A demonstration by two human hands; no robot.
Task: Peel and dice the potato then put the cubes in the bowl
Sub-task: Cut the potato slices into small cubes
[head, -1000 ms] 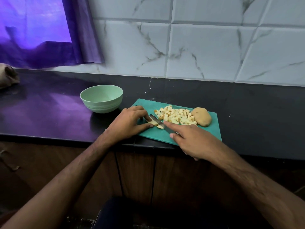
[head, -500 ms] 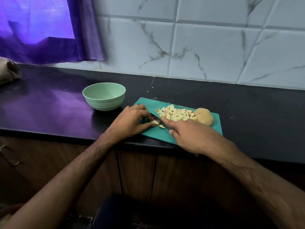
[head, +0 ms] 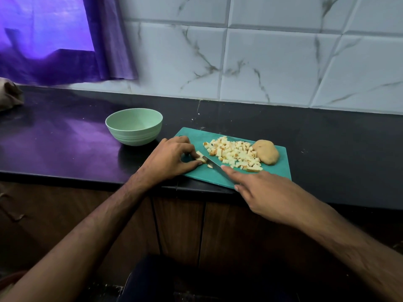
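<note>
Left hand [head: 172, 159] pinches the last strip [head: 200, 157] flat to the board [head: 281, 171] — thumb and fingertips curled onto it. Right hand [head: 268, 195] is wrapped round the knife [head: 214, 166] handle, index finger laid straight along the spine; the blade sits right at the strip's free end.

Layout from the board's middle: cubes [head: 234, 154] piled at about 1 o'clock, a whole potato [head: 266, 152] touching the pile at 3 o'clock, the strip at 9 o'clock, the bowl [head: 134, 126] off the board at 10 o'clock on the counter [head: 65, 138].

Progress, as I read it: dicing is well along — a big heap is done, a couple of loose bits sit by the blade, and only this short strip is left to cross-cut. The cubes show brownish edges, so I can't tell how thorough the peeling was. The potato at 3 o'clock looks uncut, maybe unpeeled. The bowl holds nothing I can see; the transfer hasn't started.
</note>
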